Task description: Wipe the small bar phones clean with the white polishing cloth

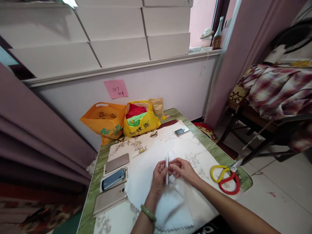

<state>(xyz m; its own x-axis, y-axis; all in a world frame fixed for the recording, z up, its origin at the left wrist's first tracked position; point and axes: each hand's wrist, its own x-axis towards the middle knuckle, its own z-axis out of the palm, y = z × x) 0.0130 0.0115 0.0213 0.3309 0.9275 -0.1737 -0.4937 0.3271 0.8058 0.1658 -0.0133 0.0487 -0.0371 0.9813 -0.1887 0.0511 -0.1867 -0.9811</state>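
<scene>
My left hand (158,178) grips a thin white phone (167,170) held on edge, upright, above the table. My right hand (182,169) pinches a white cloth (170,201) against the phone's far side; the cloth hangs down and spreads over the table below both hands. A green bangle (148,213) sits on my left wrist. Both hands are closed.
Three phones (113,178) lie in a column at the table's left. Red and yellow scissors (225,178) rest at the right edge. A small phone (181,131), an orange bag (106,122) and a yellow bag (141,120) stand at the far end by the wall.
</scene>
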